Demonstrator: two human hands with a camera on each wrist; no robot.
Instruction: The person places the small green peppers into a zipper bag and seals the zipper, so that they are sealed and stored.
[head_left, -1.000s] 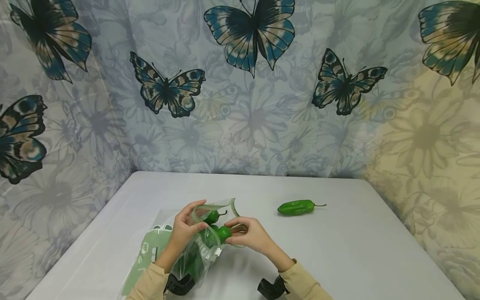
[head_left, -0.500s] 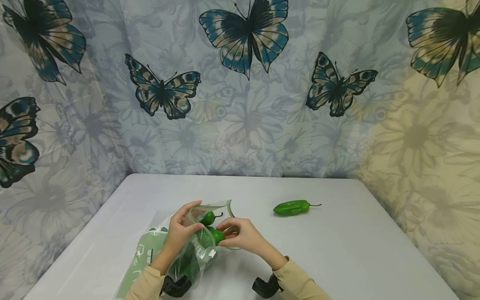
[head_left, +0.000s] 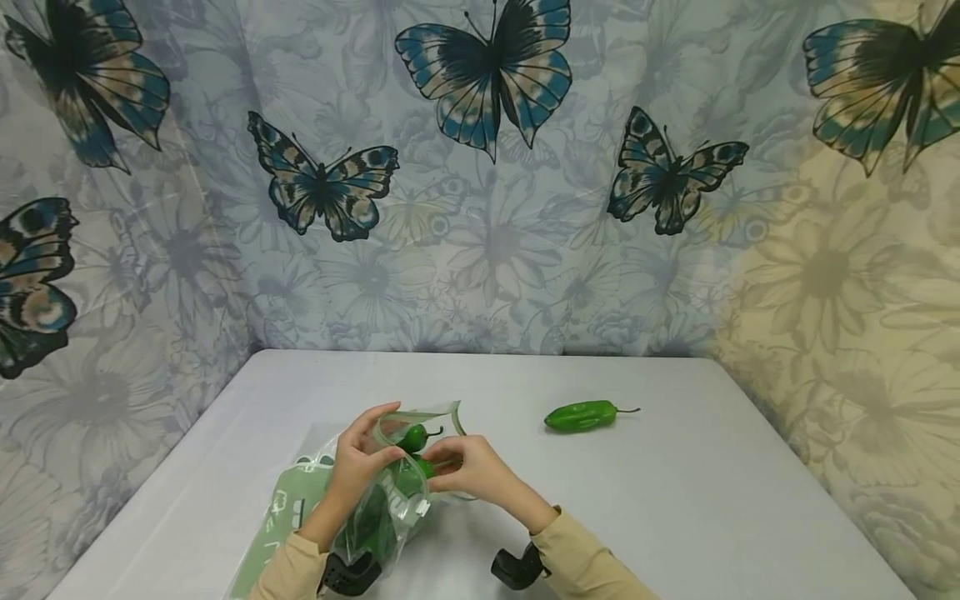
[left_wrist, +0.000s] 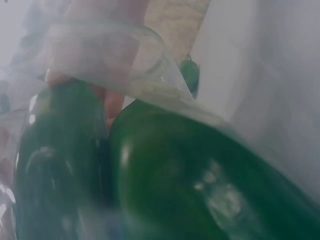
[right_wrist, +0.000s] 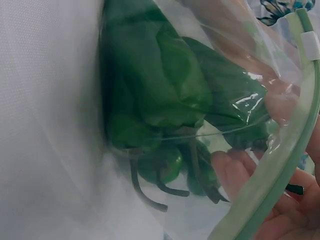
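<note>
My left hand (head_left: 354, 473) holds the mouth of a clear slider zip bag (head_left: 411, 506) with a pale green rim, thumb and fingers on the rim. At that mouth my right hand (head_left: 480, 473) pinches a green pepper (head_left: 425, 467), mostly inside the bag. Just above it another pepper (head_left: 414, 437) shows its dark stem at the opening. Several green peppers (right_wrist: 165, 85) fill the bag in the right wrist view, stems towards the mouth. Through the plastic, the left wrist view shows peppers (left_wrist: 170, 170) up close. One loose pepper (head_left: 581, 416) lies on the table, right of the hands.
A flat clear and green printed bag (head_left: 281, 508) lies under the left forearm. The white table (head_left: 675, 483) meets butterfly-print cloth (head_left: 495, 275) behind and at the sides. Black wrist devices (head_left: 517, 568) sit under both wrists.
My right hand has moved slightly left, and the pepper it pinches has gone deeper into the bag. The left hand keeps its hold on the rim. The head view has shifted a little.
</note>
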